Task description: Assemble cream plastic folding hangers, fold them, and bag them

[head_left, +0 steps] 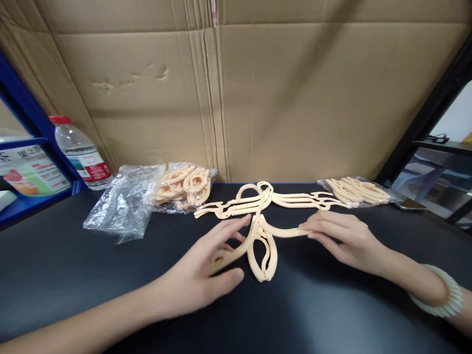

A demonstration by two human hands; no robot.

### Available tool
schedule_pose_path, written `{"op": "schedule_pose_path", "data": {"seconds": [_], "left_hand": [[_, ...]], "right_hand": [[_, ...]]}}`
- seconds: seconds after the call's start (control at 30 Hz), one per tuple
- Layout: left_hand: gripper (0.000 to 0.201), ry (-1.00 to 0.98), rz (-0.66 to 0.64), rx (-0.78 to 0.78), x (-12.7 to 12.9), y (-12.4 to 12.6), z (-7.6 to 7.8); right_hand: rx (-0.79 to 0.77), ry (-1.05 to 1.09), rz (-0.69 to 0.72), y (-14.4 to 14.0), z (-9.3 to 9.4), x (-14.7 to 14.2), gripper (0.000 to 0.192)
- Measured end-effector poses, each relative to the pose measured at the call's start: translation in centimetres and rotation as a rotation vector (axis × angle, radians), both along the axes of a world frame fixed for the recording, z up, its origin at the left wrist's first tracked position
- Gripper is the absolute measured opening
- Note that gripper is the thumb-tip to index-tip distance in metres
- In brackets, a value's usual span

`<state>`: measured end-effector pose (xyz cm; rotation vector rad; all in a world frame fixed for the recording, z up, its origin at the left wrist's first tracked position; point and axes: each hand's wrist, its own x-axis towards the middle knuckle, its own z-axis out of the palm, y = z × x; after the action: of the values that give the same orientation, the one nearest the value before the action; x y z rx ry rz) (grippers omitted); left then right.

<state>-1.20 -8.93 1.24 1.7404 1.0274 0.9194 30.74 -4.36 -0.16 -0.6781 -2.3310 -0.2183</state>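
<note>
A cream plastic folding clothes hanger (283, 231) is held above the black table, its hook curving up and its two arms spread to the sides. My left hand (206, 268) has the left arm between thumb and fingers, with the thumb standing off from it; the arm's end is partly hidden in the palm. Between thumb and fingertips, my right hand (339, 239) pinches the tip of the right arm. Below the hanger's centre hangs or lies a folded loop (273, 255) of the same plastic; I cannot tell whether it is joined.
Several unfolded hangers (295, 197) lie stacked behind my hands. Bagged hangers (195, 183) sit at the back left beside a crumpled clear bag (123, 199), with another pack (359, 190) at the back right. A water bottle (83, 155) stands far left, before the cardboard wall (295, 88).
</note>
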Motion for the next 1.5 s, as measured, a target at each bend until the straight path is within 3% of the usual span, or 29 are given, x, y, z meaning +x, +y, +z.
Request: {"op": "schedule_pose_path", "data": {"seconds": [0.07,0.17,0.23,0.33,0.43,0.53,0.7,0.83,1.0,1.17,1.27,1.37,1.5], "left_hand": [[0.06,0.091,-0.068,0.074,0.0,-0.4,0.0],[0.053,0.018,0.077,0.082,-0.1,-0.1,0.2],[0.054,-0.058,0.173,0.041,-0.3,0.6,0.3],[0.054,-0.085,0.199,-0.078,-0.3,1.3,0.1],[0.036,-0.08,0.2,-0.125,-0.1,1.5,-0.4],[0.025,-0.096,0.224,-0.102,0.0,1.4,-0.8],[0.023,-0.084,0.203,-0.11,0.1,1.4,-0.7],[0.022,-0.094,0.202,-0.103,0.2,1.4,-0.6],[0.019,-0.143,0.214,-0.113,0.2,1.3,-0.7],[0.017,-0.133,0.19,-0.107,0.3,1.2,-0.5],[0.018,-0.123,0.2,-0.102,0.4,1.2,-0.4],[0.019,-0.126,0.239,-0.096,0.3,1.2,-0.4],[0.018,-0.2,0.292,-0.101,0.3,1.2,-0.7]], "right_hand": [[-0.02,-0.024,0.051,-0.5,-0.1,-0.5,0.024],[-0.017,0.02,0.0,-0.9,0.1,-0.6,0.021],[-0.017,0.053,-0.067,-0.7,0.3,-0.3,0.019],[-0.043,0.045,-0.122,-0.2,0.4,0.1,0.022],[-0.028,-0.019,-0.127,0.3,0.3,0.3,0.028],[0.107,-0.077,-0.23,0.5,0.3,0.6,0.022],[0.336,-0.158,-0.486,-0.1,0.0,1.1,0.016],[0.394,-0.2,-0.502,-0.5,-0.5,0.7,0.023],[0.208,0.013,-0.29,-0.4,-0.3,-0.2,0.031],[0.117,0.241,-0.248,-0.6,0.2,-0.7,0.032],[-0.122,0.412,-0.181,-0.6,0.2,-0.8,0.044],[-0.424,0.502,-0.089,-0.4,0.3,-0.6,0.034],[-0.561,0.557,-0.05,0.2,0.6,-0.1,0.021]]}}
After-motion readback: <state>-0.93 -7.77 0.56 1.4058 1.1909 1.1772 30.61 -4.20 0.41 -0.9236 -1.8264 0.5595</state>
